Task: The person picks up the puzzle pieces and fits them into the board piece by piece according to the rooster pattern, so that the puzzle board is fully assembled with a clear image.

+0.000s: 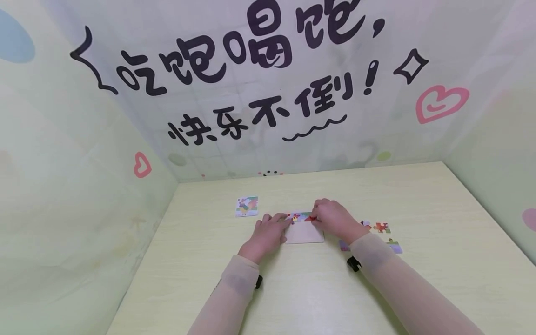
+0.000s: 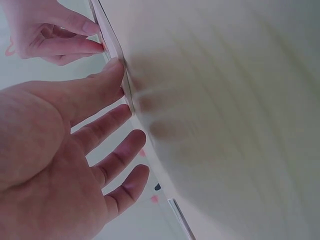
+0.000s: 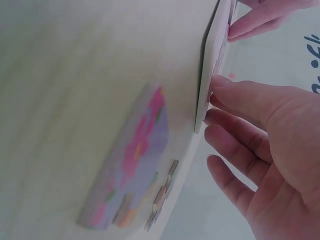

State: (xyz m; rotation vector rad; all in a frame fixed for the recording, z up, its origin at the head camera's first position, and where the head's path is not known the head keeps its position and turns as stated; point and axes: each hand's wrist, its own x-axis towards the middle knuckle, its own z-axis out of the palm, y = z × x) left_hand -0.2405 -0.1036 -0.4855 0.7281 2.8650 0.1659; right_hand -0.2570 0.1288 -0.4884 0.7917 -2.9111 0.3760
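Observation:
A white puzzle board [image 1: 304, 232] lies on the table, its far strip covered by colourful joined pieces [image 1: 298, 217]. My left hand [image 1: 268, 235] rests at the board's left side, its fairly straight fingers touching the edge and the far left corner. In the left wrist view the left thumb [image 2: 112, 72] meets the board's edge. At the far right corner my right hand [image 1: 335, 217] pinches a puzzle piece with red on it [image 1: 311, 218] between thumb and curled index finger, against the board. The right hand's fingers partly hide that piece.
Loose puzzle pieces [image 1: 382, 227] lie right of the board, partly behind the right forearm. One purple piece with pink flowers [image 3: 137, 150] shows large in the right wrist view. A small square picture card [image 1: 246, 206] lies at the back left. Printed cloth walls [image 1: 268, 153] enclose the table.

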